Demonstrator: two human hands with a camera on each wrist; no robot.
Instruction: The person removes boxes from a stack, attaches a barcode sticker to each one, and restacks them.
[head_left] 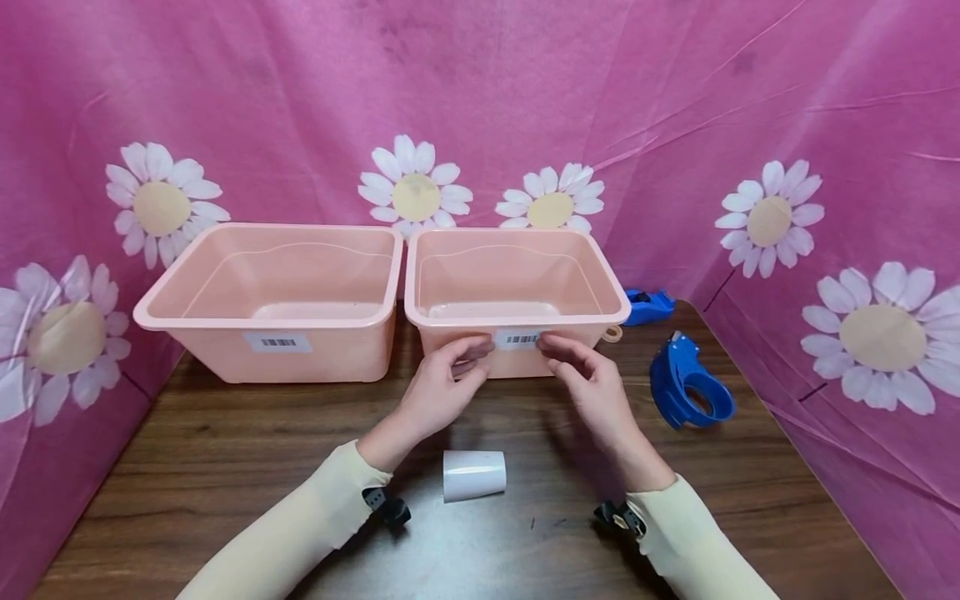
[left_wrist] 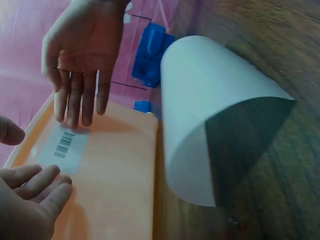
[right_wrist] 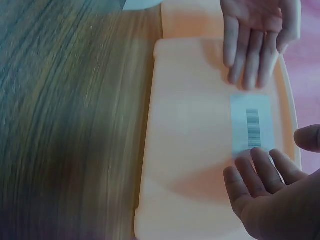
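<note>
A white label with a barcode [head_left: 521, 339] sits on the front wall of the right pink bin [head_left: 517, 363]. My left hand [head_left: 444, 385] is at the label's left edge, fingers extended toward it and holding nothing. At the opposite edge is my right hand [head_left: 596, 390], its fingers likewise extended and empty. In the right wrist view the fingertips of the right hand [right_wrist: 272, 192] overlap one end of the label [right_wrist: 239, 120]. A curled white sheet [head_left: 474, 476] lies on the table between my forearms.
The left pink bin [head_left: 330, 360], with its own barcode label [head_left: 278, 342], stands beside the right one. A blue tape dispenser [head_left: 686, 387] lies on the right of the wooden table [head_left: 750, 508]. Behind it are another blue object [head_left: 649, 307] and a small tan ring [head_left: 612, 334].
</note>
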